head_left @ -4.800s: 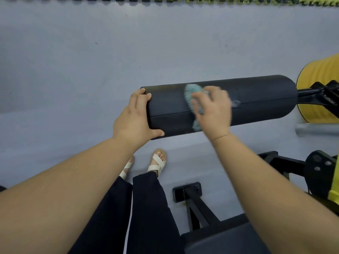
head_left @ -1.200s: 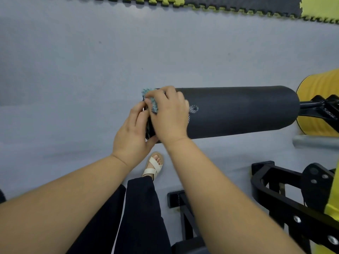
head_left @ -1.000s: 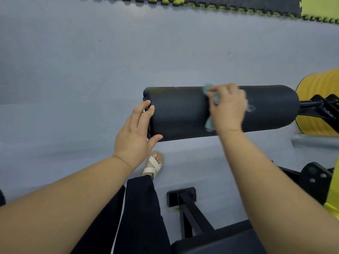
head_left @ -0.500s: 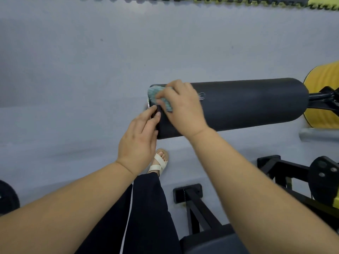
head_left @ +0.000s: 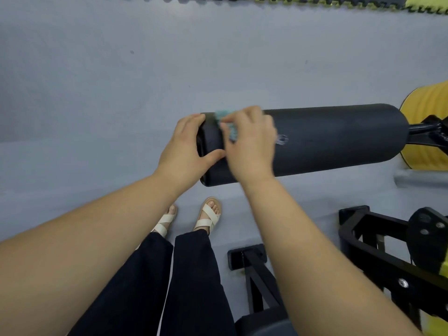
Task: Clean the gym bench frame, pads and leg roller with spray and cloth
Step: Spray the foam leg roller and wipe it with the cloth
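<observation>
Leg roller [head_left: 334,141]: black foam cyl., lies horiz. across mid-view above grey floor [head_left: 97,81]. Its rt end sits on a black bracket [head_left: 429,134], w/ a yellow ribbed pad [head_left: 430,110] behind it at the rt edge. L hand [head_left: 184,146] grasps the roller's free (left) end: fingers curled over the top rim, thumb laid across the near face, palm covering the end cap. R hand [head_left: 249,146] is just beside it, nearly touching the L thumb. Its fingers are bent over a teal cloth [head_left: 226,123] and press it on the roller's upper surface near that same end. Cloth mostly hidden under the fingers, only a fuzzy edge shows on their left side. R hand slightly blurred. Small white scuff [head_left: 281,139] on the roller just rt of the R hand. Rest of roller bare up to the bracket. Below: bench frame [head_left: 378,251], black steel w/ bolts, at lower rt. One foot bar [head_left: 246,258] rests on the floor. Dark pad corner [head_left: 264,323] at btm edge. Person stands by the roller's free end; cream strap sandals [head_left: 208,218], dark trousers [head_left: 194,275]. Grey tube [head_left: 421,181] lies on floor at rt, under the yellow pad. Black/yellow interlock mats [head_left: 291,0] along top edge.
</observation>
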Tool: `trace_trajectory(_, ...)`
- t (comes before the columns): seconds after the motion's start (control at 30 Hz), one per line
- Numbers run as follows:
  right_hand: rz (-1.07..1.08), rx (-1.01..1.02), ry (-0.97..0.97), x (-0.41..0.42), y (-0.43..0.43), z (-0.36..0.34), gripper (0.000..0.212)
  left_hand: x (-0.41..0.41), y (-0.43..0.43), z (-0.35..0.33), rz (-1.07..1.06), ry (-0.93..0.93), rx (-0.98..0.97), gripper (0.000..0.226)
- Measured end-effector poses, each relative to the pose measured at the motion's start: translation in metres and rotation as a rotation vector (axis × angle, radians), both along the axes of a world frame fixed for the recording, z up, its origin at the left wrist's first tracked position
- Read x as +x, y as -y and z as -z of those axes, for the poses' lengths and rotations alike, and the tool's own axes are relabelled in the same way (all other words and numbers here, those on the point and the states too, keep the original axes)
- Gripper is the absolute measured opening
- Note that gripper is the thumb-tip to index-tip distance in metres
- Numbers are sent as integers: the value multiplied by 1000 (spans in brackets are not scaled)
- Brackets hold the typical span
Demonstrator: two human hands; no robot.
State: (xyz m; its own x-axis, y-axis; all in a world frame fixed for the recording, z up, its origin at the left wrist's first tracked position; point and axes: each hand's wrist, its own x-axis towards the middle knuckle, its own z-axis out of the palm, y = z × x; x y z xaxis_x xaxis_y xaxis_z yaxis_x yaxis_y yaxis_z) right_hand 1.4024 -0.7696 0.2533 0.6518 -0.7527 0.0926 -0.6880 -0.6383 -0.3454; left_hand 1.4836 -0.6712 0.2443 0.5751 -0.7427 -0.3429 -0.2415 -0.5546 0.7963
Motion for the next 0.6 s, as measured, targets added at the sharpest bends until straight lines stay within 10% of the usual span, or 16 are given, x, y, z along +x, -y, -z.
trace_trajectory(0.2, -325, -81, 16, -31, 24, 0, 19, -13, -13, 4, -13, 60, -84, 76)
trace_trajectory(0.47, 474, -77, -279, -87, 108, -5, 26, -17, -17, 6, 24, 162, -103, 79)
trace_trajectory(0.6, 335, -42, -283, -32, 46, -3, 22, -27, -25, 16, 43, 265, -145, 76)
